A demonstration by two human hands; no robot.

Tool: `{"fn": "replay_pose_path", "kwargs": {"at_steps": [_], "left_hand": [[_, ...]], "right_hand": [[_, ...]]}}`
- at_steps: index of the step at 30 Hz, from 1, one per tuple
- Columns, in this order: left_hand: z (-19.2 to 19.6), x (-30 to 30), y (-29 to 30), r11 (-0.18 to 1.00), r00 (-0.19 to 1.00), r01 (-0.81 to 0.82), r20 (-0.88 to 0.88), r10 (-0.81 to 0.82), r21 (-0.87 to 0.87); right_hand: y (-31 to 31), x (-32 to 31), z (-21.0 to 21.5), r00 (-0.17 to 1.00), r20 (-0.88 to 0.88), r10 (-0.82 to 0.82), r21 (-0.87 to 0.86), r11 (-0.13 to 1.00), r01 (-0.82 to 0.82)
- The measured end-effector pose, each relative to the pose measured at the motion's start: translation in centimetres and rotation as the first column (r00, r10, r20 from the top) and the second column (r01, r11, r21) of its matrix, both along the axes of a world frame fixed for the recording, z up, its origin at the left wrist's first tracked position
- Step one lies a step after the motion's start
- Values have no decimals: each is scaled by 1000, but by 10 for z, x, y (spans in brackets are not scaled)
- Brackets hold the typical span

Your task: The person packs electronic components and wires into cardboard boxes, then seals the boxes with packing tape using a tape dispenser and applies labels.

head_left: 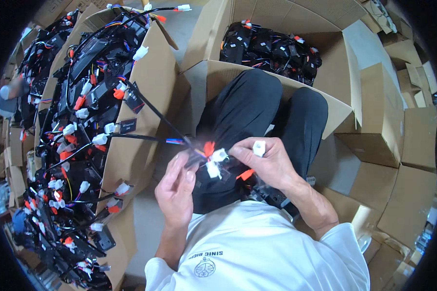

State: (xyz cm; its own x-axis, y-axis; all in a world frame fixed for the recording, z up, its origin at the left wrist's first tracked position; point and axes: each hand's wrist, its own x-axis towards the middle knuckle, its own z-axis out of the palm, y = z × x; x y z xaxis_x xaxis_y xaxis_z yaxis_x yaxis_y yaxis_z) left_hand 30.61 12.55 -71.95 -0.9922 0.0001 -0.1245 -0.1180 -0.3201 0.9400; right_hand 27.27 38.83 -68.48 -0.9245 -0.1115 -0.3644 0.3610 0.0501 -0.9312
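Note:
My left hand [176, 186] has its thumb and fingers closed on a cable bundle [199, 155], whose end is smeared by motion. White connectors [213, 169] and a red connector [209, 148] fan out from that end, above my lap. Black cable runs from the bundle to the upper left, over the carton of parts. Close by on the right, my right hand [272, 162] is pinched, with a white connector [259, 148] showing against its curled fingers. Below it hangs a red connector [245, 174]. Black parts [272, 195] lie partly hidden between my right forearm and shirt.
On the left stands a long carton [131, 106] heaped with black wired units [90, 53] whose cables spill over its edge. Beyond my knees, an open carton [335, 53] holds more black units [269, 46]. Cardboard boxes [374, 114] crowd the right side.

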Motion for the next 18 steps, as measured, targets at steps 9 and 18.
{"fn": "replay_pose_path", "kwargs": {"at_steps": [9, 18], "left_hand": [[38, 23, 7, 842, 964, -21, -234, -126, -539], [52, -19, -26, 739, 898, -211, -426, -112, -640]], "right_hand": [[-23, 4, 21, 956, -120, 266, 90, 962, -256], [3, -2, 4, 988, 39, 151, -180, 973, -141]]}}
